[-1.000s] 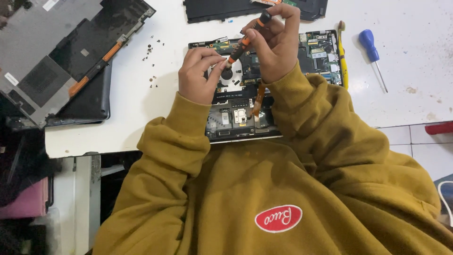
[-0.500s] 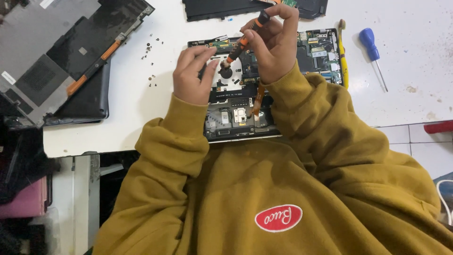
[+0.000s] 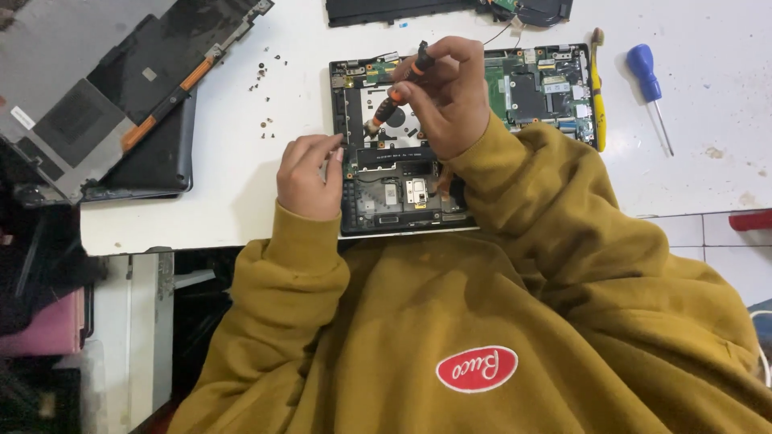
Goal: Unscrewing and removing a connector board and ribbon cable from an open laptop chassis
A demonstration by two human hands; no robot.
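screwdriver [image 3: 398, 90] tilted, tip down-left

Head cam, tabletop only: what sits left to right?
Grey laptop lid → loose screws → left hand → right hand holding an orange-and-black screwdriver over the opened laptop base → yellow toothbrush → blue screwdriver.

The opened laptop [image 3: 402, 185] lies on the tabletop [image 3: 241, 201] right in front of me. To its left sit loose screws [image 3: 269, 72], and farther left a removed cover [image 3: 104, 96]. To its right lies a toothbrush [image 3: 597, 88], then a spare screwdriver [image 3: 647, 88]. Another panel [image 3: 386, 10] lies behind.
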